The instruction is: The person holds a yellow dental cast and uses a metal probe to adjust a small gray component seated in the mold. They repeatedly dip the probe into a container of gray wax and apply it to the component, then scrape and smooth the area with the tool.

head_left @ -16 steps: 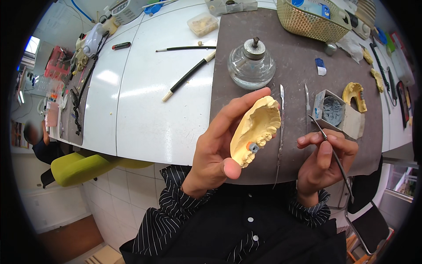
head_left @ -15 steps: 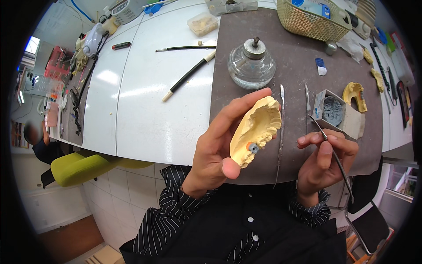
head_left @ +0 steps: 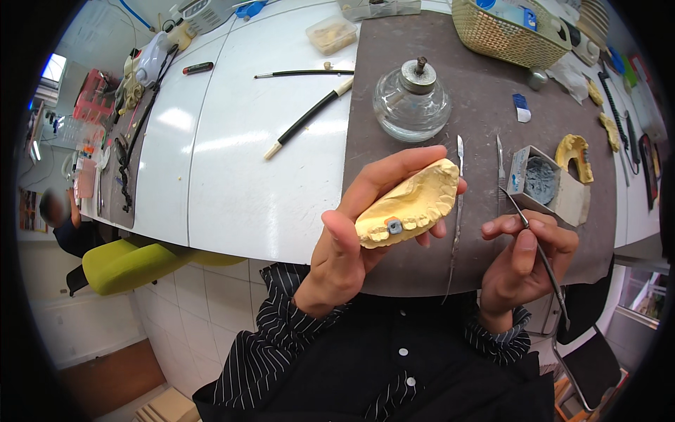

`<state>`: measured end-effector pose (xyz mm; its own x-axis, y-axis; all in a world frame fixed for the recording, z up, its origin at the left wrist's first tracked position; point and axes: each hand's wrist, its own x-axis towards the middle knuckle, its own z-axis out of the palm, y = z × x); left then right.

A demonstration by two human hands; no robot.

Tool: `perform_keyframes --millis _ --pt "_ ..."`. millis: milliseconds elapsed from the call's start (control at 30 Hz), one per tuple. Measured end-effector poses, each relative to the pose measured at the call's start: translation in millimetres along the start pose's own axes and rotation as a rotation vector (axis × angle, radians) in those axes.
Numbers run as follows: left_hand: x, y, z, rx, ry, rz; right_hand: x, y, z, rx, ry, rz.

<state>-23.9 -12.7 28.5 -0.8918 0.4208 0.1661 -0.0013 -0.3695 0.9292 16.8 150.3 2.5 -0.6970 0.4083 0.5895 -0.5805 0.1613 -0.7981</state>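
**Yellow dental model (head_left: 415, 200) held up for a look, metal tool (head_left: 550, 268) kept apart**

The model is in the air over the near part of the brown mat (head_left: 394, 49), tilted so the grey tooth (head_left: 395, 227), with orange beside it, faces the wearer. The left hand (head_left: 344, 260) cradles it, fingers curled behind and beneath, thumb raised beside its left end. The right hand (head_left: 524, 264) pinches the slim tool between thumb and fingers, its tip well apart from the model and near the open box (head_left: 519, 169) of grey material (head_left: 541, 181).

Two thin instruments lie between the hands; beyond stands a glass burner (head_left: 411, 105), and past the box a second model (head_left: 568, 152).

The step looks like checking the grey tooth. Working on it next would call for a steady left hand and a light, exact tip.
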Motion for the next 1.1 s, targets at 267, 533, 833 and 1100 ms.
perform_keyframes --millis 267,533,833,1100 --pt "-2 -4 1 0.003 0.015 0.050 0 0 0 0.001 -0.008 -0.007" --pt "-1 -12 -1 -0.086 0.072 0.012 0 2 1 -0.020 0.000 -0.013" --pt "1 -11 -11 -0.373 0.015 -0.091 0 -1 3 -0.048 0.008 -0.012" --pt "1 -5 -9 -0.359 0.073 -0.085 -1 1 3 -0.061 0.014 -0.031"
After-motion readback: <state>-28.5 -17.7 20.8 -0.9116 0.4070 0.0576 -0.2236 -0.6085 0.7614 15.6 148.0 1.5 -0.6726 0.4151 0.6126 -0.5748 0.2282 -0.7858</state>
